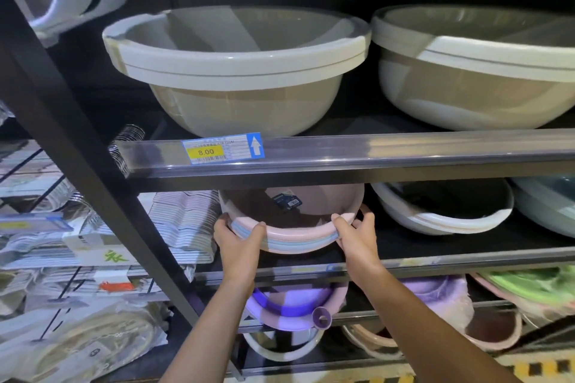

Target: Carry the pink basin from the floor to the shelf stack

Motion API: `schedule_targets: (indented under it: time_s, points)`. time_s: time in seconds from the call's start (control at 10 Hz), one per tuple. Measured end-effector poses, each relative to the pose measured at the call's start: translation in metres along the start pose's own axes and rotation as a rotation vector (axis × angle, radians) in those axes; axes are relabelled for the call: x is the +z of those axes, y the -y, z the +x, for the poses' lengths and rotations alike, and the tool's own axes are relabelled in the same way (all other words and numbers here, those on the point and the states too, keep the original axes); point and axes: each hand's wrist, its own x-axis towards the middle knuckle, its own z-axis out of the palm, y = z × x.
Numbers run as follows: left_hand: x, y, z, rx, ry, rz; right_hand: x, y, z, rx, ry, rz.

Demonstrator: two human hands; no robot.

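The pink basin point(298, 228) sits on top of a nested stack of pastel blue and pink basins point(297, 244) on the middle shelf point(451, 253), tilted toward me, with a dark label inside it. My left hand point(238, 241) grips the front left rim, thumb over the edge. At the front right rim, my right hand point(354, 235) holds on the same way. Both forearms reach up from the bottom of the view. The upper shelf rail hides the basin's far rim.
Two large beige basins point(236, 71) point(479, 71) stand on the upper shelf behind a rail with an 8.00 price tag point(222, 149). A white basin point(441, 214) sits right of the stack. Purple, green and pink basins fill lower shelves. Packaged hangers point(183, 221) lie left, past a black upright.
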Motion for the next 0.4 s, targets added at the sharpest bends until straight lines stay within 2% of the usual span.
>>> schedule_targets:
  time_s: [0.2,0.4]
  points:
    - [-0.002,0.016,0.015,-0.004,0.077,0.032,-0.001,-0.009,0.011,-0.008,0.024,0.002]
    - [-0.009,0.021,0.008,0.04,0.103,0.02,-0.009,-0.007,0.004,0.017,0.031,-0.204]
